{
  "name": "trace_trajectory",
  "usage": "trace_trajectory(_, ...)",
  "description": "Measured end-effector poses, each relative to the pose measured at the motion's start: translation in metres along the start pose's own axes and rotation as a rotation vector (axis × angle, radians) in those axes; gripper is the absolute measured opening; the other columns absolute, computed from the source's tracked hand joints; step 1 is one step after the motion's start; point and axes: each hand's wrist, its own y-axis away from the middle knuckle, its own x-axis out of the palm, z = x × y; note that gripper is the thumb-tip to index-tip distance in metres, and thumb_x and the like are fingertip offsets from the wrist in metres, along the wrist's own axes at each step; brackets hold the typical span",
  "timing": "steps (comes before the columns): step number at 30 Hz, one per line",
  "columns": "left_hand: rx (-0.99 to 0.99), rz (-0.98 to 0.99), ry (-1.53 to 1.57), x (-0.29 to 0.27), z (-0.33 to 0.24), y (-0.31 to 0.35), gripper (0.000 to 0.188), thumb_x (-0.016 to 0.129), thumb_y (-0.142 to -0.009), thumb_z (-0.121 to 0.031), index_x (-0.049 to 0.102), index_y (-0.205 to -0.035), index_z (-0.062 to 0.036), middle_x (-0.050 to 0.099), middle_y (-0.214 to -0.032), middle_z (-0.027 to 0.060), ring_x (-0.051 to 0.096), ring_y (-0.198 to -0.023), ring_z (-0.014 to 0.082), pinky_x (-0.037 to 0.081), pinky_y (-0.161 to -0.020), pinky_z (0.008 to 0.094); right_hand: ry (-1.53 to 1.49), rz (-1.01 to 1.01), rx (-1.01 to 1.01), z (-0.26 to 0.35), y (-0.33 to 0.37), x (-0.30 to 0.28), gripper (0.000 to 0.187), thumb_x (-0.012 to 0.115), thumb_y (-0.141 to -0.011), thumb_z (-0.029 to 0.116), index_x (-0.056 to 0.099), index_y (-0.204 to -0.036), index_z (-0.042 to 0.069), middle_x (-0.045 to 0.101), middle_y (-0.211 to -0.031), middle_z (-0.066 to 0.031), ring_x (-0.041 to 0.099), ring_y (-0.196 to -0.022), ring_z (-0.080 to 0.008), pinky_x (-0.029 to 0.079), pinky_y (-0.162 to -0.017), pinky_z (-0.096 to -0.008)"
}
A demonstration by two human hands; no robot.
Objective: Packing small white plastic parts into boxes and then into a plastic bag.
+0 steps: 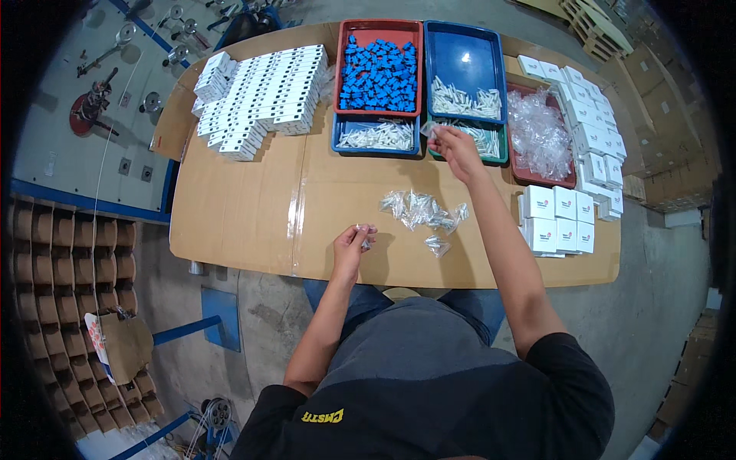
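My right hand (458, 153) reaches over the front edge of the trays, its fingers pinching a small clear plastic bag (428, 129). Under it is the green tray (502, 151), which holds white wall-plug-like pieces (484, 140). Lower and to the left, my left hand (353, 244) is closed just above the cardboard-covered table (253, 222). Something small and pale shows at its fingertips, too small to name. Between my hands lies a cluster of filled clear bags (418, 210), with a single filled bag (437, 245) nearer to me.
Blue plastic parts (379, 74) fill a red tray (418, 38); blue trays with white pieces stand beside and below it. At right, a red bin holds clear bags (539, 130), bordered by stacked white boxes (558, 221). Rows of white boxes (264, 92) cover the back left.
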Motion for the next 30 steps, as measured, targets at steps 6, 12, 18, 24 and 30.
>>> trace_trajectory(6,0.025,0.016,0.019,0.0,-0.005,0.006,0.029,0.055,-0.103,-0.029,0.067,-0.11,-0.004,0.07,-0.104,0.0063,0.065,-0.087,0.0131,0.051,-0.077,0.0274,-0.027,-0.09,-0.047,0.009,-0.021,-0.028,0.021,0.058,-0.099,0.007,0.061,-0.114,-0.006,0.067,-0.107,-0.0157,0.068,-0.095,-0.0261,0.057,-0.083,-0.035)
trace_trajectory(12,-0.002,0.039,-0.033,-0.017,0.015,0.008,0.03,0.054,-0.103,-0.024,0.064,-0.122,-0.0024,0.069,-0.099,0.0063,0.062,-0.081,0.0114,0.05,-0.072,0.0257,0.031,-0.255,-0.105,0.052,-0.004,-0.104,0.025,0.053,-0.1,0.013,0.059,-0.113,-0.007,0.066,-0.11,-0.0184,0.067,-0.095,-0.0267,0.057,-0.085,-0.0379)
trace_trajectory(18,0.029,0.04,-0.006,-0.002,0.014,0.0,0.013,0.064,-0.098,-0.017,0.062,-0.105,-0.0055,0.068,-0.091,0.0032,0.058,-0.074,0.0083,0.048,-0.068,0.024,0.089,-0.346,-0.162,0.069,0.02,-0.118,0.023,0.065,-0.094,0.01,0.06,-0.111,-0.005,0.068,-0.105,-0.0158,0.069,-0.088,-0.023,0.058,-0.078,-0.0321)
trace_trajectory(24,0.093,0.062,-0.071,0.022,0.001,0.003,0.016,0.067,-0.097,-0.022,0.06,-0.09,-0.0088,0.067,-0.083,0.0013,0.057,-0.069,0.007,0.043,-0.062,0.0225,1.021,-0.393,-0.297,0.076,0.011,-0.102,0.017,0.075,-0.086,0.016,0.069,-0.092,0.001,0.072,-0.085,-0.0132,0.07,-0.076,-0.0245,0.056,-0.07,-0.0342)
trace_trajectory(30,0.091,0.047,-0.085,0.019,0.002,0.01,0.019,0.067,-0.097,-0.023,0.06,-0.086,-0.0098,0.066,-0.08,-0.0001,0.056,-0.067,0.0064,0.043,-0.062,0.022,1.616,-0.245,-0.414,0.086,-0.008,-0.075,0.015,0.073,-0.082,0.021,0.073,-0.085,0.006,0.071,-0.084,-0.0168,0.069,-0.082,-0.0343,0.054,-0.072,-0.0426)
